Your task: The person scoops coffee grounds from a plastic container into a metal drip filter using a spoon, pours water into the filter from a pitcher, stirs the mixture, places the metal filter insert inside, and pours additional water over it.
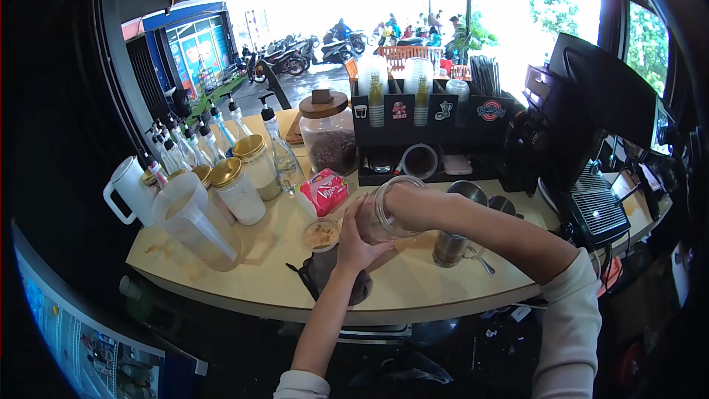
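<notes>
My left hand [357,242] is wrapped around the side of a clear glass jar [380,226], which is tilted above the counter. My right hand [405,204] reaches in through the jar's mouth; its fingers are hidden inside, and I cannot make out what they touch. Below the left wrist lies a dark cloth [347,284]. A small tub with tan contents [321,235] and a pink and white packet [325,192] sit left of the jar. Under my right forearm stands a glass mug [447,251] with something brown in it, beside a spoon [486,265].
On the left are a plastic pitcher [193,225], a white jug [127,186], gold-lidded jars [240,196] and pump bottles [284,159]. A wooden-lidded jar [329,140] and a black cup organizer [443,129] line the back. A metal cup [473,191] and machine [594,203] stand right.
</notes>
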### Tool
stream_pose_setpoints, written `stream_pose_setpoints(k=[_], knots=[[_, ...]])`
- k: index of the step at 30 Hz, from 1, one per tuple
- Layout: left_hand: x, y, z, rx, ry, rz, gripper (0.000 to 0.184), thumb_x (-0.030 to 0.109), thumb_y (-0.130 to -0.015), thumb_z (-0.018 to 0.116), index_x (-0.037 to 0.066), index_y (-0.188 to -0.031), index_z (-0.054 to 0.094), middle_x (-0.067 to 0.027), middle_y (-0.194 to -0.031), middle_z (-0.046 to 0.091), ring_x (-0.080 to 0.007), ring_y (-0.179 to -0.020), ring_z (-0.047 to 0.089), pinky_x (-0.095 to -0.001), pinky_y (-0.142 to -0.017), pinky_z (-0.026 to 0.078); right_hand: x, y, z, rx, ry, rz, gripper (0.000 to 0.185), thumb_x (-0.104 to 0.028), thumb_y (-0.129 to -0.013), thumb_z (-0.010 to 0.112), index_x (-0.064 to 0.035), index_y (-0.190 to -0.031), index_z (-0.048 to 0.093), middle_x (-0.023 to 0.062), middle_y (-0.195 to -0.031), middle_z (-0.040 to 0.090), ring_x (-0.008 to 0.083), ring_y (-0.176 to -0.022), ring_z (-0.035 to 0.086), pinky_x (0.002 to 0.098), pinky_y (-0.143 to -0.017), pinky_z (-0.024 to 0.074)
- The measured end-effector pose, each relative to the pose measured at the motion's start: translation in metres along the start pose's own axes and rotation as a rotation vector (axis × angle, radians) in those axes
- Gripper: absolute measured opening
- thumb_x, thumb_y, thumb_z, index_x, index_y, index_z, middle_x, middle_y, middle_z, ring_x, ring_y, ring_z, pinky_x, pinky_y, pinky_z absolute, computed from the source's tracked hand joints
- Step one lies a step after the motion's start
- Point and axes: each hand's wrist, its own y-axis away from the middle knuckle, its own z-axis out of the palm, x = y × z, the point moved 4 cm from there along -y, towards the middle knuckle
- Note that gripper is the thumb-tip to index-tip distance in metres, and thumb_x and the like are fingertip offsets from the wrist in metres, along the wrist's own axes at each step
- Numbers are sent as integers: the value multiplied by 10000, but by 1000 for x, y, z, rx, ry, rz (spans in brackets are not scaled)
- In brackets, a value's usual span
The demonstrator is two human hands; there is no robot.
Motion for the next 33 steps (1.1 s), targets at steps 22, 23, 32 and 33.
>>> stream_pose_setpoints(k=[22,23,32,33], knots=[[-2,-2,-7,127,-129,6,969,201,-538,876,52,-1333,342,-158,-1272,468,-323,-1188,472,-421,-1017,379,15,32,-55,200,-339,-30,254,-12,-711,523,32,-909,677,198,-764,650,272,-692,644,349,-682,503],[-3,-2,-7,136,-117,-3,956,206,-541,885,36,-1314,348,-160,-1263,472,-305,-1181,479,-406,-1009,383,14,36,-60,251,-351,-34,273,-10,-699,504,30,-902,682,210,-756,654,294,-686,647,358,-681,503],[-2,-2,-5,126,-55,-29,973,207,-534,880,44,-1332,347,-164,-1267,466,-317,-1202,461,-418,-1022,372,17,54,-64,301,-300,-75,224,-8,-754,550,14,-933,683,139,-718,621,189,-624,580,313,-600,452],[-2,-2,-6,129,-55,-25,973,207,-534,880,44,-1332,347,-164,-1267,466,-317,-1202,461,-418,-1022,372,19,55,-63,304,-296,-77,224,-8,-754,550,14,-933,683,139,-718,621,189,-624,580,313,-600,452]])
